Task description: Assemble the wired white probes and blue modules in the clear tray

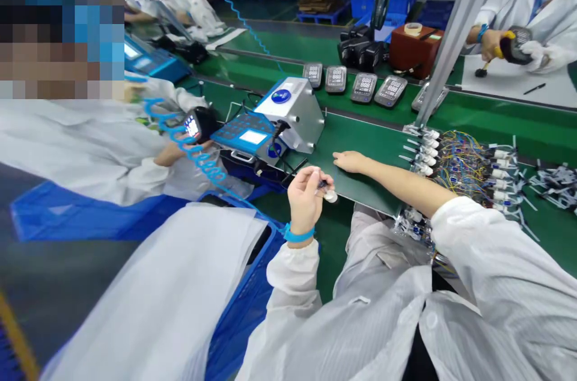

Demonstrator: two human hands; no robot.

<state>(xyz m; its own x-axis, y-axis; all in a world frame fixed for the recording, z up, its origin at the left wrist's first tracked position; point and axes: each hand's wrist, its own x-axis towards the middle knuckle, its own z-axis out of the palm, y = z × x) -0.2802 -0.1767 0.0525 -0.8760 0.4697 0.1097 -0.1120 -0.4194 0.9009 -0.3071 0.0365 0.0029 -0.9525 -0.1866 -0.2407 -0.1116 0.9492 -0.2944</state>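
Observation:
My left hand [308, 196], with a blue band at the wrist, is raised in front of the bench edge. Its thumb and fingers are closed on a small dark part with a white round end [330, 196]; the fingers hide much of it. My right hand [350, 161] rests on the green work surface [356, 136], fingers loosely stretched to the left, with nothing visible in them. Left of it stand a silver box with a blue round button [295, 107] and a blue device with a lit screen [247, 134].
Bundled white-ended parts with coloured wires [462, 167] lie right of my forearm, by a metal post [455, 38]. Several display units [364, 88] line the back. A co-worker at left holds a lit device [195, 126]. A blue crate [243, 297] stands below, left of me.

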